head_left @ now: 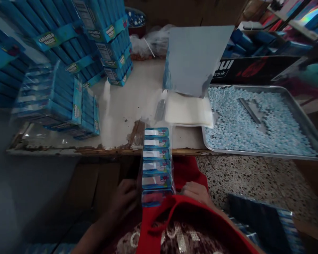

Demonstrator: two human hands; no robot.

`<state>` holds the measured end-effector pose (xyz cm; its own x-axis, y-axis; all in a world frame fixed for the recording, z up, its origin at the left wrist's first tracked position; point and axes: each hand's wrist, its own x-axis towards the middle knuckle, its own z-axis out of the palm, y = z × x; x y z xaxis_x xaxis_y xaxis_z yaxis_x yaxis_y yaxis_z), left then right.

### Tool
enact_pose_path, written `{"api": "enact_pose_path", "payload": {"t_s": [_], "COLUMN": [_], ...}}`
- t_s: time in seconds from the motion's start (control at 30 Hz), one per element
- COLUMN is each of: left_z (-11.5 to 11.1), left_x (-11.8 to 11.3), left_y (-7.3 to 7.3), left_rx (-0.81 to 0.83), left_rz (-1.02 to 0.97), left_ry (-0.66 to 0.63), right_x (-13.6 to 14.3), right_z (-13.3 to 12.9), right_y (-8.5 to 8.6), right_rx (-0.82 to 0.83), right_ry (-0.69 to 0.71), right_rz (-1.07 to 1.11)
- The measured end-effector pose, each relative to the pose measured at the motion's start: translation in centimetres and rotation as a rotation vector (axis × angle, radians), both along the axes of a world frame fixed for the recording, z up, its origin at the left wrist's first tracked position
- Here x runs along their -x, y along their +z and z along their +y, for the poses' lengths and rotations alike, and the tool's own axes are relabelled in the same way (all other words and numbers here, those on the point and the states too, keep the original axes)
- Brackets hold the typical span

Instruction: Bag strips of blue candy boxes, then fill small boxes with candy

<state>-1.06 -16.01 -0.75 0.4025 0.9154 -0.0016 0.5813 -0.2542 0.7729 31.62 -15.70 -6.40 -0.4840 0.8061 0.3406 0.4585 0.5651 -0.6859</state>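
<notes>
A clear-wrapped pack of blue candy boxes lies in a row in front of me. Its far end is on the table edge, and its near end meets my red apron. Just left of the pack, my left hand is dark and blurred, with bent fingers. My right hand is to the pack's right, over red cloth, its fingers bent and close together. A narrow gap seems to separate each hand from the boxes. Whether either one grips the clear wrap cannot be made out.
Stacks of blue candy boxes and a wrapped bundle stand at left. A grey panel rises behind a pale sheet stack. The metal tray holds light-blue candies and a metal bar.
</notes>
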Motion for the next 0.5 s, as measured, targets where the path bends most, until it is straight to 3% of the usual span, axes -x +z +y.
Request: {"api": "enact_pose_path", "payload": {"t_s": [0.1, 0.17, 0.27, 0.37, 0.5], "left_z": [-0.2, 0.3, 1.5, 2.6, 3.0], "left_x": [-1.2, -2.4, -4.0, -4.5, -4.1], "left_y": [0.5, 0.8, 1.1, 0.9, -0.1], "left_rx": [0.347, 0.434, 0.383, 0.27, 0.104], "left_rz": [-0.312, -0.433, -0.361, -0.152, -0.01], "left_ry": [0.177, 0.29, 0.381, 0.348, 0.299], "right_x": [1.2, 2.3, 3.8, 4.8, 5.5], "right_z": [0.1, 0.5, 1.1, 1.5, 1.7], "right_y": [0.7, 1.2, 1.7, 1.8, 1.4], "right_rx": [0.332, 0.424, 0.238, -0.03, -0.232], "right_ry": [-0.041, -0.087, -0.214, -0.31, -0.398], "right_rz": [0.192, 0.287, 0.256, 0.158, 0.082]}}
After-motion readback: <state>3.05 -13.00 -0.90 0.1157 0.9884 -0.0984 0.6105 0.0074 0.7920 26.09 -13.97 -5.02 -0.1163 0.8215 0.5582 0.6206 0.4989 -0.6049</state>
